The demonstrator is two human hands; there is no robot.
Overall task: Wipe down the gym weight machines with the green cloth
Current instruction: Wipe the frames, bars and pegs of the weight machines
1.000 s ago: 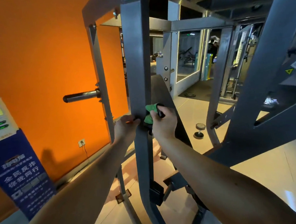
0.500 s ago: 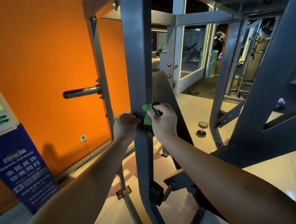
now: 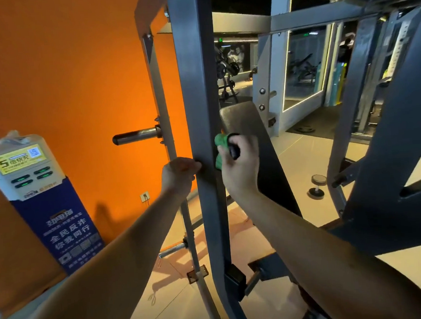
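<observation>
At the weight machine's grey upright post point(image 3: 196, 98), the right hand point(image 3: 240, 165) holds the bunched green cloth point(image 3: 221, 146) in curled fingers against the post's right edge. The cloth is slightly higher than half a second ago. The left hand point(image 3: 180, 172) keeps its place, with its fingers wrapped round the post's left edge just below the level of the cloth. Both forearms reach in from the bottom of the view.

Behind the right hand leans the machine's black back pad point(image 3: 254, 132). A steel plate peg point(image 3: 136, 136) juts left from a thinner upright, towards the orange wall point(image 3: 63, 69). A power-bank kiosk point(image 3: 25, 170) with a blue base stands by that wall, and a wall socket point(image 3: 144, 196) sits low on it. On the pale tiled floor point(image 3: 298, 159) lies a small dumbbell point(image 3: 317, 186). Farther back is a lit-edged glass panel point(image 3: 302, 67).
</observation>
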